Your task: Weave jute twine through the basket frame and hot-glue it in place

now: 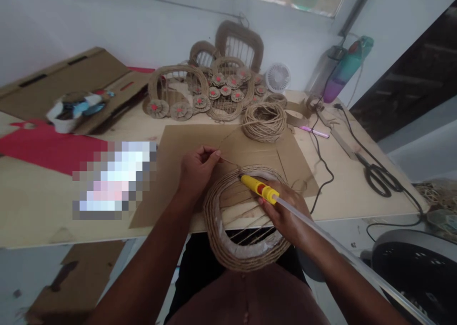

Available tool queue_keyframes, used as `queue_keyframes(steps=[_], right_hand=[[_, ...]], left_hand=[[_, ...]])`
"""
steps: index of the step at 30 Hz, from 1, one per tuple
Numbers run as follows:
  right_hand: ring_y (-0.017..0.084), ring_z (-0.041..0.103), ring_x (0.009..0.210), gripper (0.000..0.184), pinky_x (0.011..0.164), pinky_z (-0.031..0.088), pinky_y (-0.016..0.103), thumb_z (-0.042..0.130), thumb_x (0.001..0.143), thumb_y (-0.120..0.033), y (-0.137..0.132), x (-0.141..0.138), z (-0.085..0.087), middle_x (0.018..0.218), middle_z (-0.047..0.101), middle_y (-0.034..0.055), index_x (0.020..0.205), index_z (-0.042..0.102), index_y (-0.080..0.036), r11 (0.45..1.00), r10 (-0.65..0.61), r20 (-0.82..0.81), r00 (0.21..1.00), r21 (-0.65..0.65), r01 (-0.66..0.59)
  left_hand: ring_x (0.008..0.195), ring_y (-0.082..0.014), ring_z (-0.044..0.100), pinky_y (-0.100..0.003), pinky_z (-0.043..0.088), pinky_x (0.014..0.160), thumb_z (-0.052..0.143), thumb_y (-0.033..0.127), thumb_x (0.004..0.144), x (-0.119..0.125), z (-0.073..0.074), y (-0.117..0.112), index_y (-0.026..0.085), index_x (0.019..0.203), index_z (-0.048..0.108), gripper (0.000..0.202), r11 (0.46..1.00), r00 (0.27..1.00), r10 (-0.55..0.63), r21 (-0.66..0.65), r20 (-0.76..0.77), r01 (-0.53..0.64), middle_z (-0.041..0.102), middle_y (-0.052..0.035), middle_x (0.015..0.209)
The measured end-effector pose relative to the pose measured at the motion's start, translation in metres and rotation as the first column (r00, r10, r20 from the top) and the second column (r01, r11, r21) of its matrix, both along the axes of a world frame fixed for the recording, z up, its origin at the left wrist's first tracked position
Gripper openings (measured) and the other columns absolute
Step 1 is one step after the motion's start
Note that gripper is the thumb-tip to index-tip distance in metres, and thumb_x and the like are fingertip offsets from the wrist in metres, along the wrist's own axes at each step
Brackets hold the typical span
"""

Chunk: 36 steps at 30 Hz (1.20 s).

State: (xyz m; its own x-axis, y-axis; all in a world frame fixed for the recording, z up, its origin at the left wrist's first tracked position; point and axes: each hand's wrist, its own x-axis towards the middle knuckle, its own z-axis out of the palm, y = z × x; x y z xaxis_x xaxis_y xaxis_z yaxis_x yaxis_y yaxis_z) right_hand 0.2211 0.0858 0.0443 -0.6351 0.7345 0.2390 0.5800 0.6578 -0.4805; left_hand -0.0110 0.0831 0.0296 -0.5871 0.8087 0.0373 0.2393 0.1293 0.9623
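Note:
A length of brown twine (pixel 230 163) is pinched between thumb and fingers of my left hand (pixel 200 170), and it leads to the upper rim of an oval twine-wrapped frame (pixel 214 220). My right hand (pixel 285 213) grips a yellow hot glue gun (pixel 255 186), its nozzle at the rim where the twine meets it. A long clear glue stick (pixel 321 237) sticks out of the gun's back. Pale inner lining and strands stretched across show inside the frame, which leans over the table edge toward my lap. Beyond it sits a coil of twine (pixel 264 121).
Under the work lies a cardboard sheet (pixel 185 146). Twine frames (pixel 174 75) with paper rosettes (pixel 180 110) stand at the back beside a small white fan (pixel 278 78). Black scissors (pixel 378 177) and a cable (pixel 326 167) lie right; red sheet (pixel 46 144) and open cardboard box (pixel 71 75) left.

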Motion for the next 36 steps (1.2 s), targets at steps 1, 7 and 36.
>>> queue_keyframes(steps=[1, 7, 36], right_hand=[[0.024, 0.064, 0.092, 0.027, 0.075, 0.051, 0.036, 0.046, 0.094, -0.028, 0.0, 0.0, 0.0, 0.103, 0.068, 0.0107, 0.116, 0.06, -0.02, 1.0, -0.003, 0.004, 1.0, 0.004, 0.003], [0.024, 0.064, 0.086, 0.025, 0.07, 0.05, 0.036, 0.045, 0.096, -0.033, -0.001, -0.002, 0.0, 0.103, 0.067, 0.0113, 0.112, 0.059, -0.02, 0.999, -0.041, 0.043, 0.998, 0.031, 0.04], [0.021, 0.063, 0.079, 0.015, 0.066, 0.044, 0.03, 0.046, 0.096, -0.029, -0.013, -0.013, 0.003, 0.088, 0.066, 0.0069, 0.1, 0.055, -0.019, 1.0, 0.011, 0.065, 0.998, 0.023, -0.013]], left_hand=[[0.074, -0.0184, 0.066, -0.031, 0.051, 0.073, 0.062, 0.041, 0.072, 0.0, 0.0, 0.0, 0.024, 0.074, 0.06, 0.017, 1.0, 1.0, 0.002, 0.001, 0.009, -0.002, 0.071, -0.0002, 0.074], [0.075, -0.0191, 0.066, -0.03, 0.051, 0.072, 0.06, 0.041, 0.073, -0.001, 0.0, 0.0, 0.023, 0.074, 0.059, 0.018, 1.0, 1.0, -0.017, -0.008, 0.0, 0.017, 0.071, -0.0008, 0.075], [0.072, -0.0186, 0.065, -0.029, 0.049, 0.071, 0.055, 0.04, 0.079, 0.0, -0.004, -0.005, 0.023, 0.08, 0.065, 0.02, 0.988, 0.95, 0.063, -0.117, -0.307, -0.103, 0.072, -0.001, 0.08]])
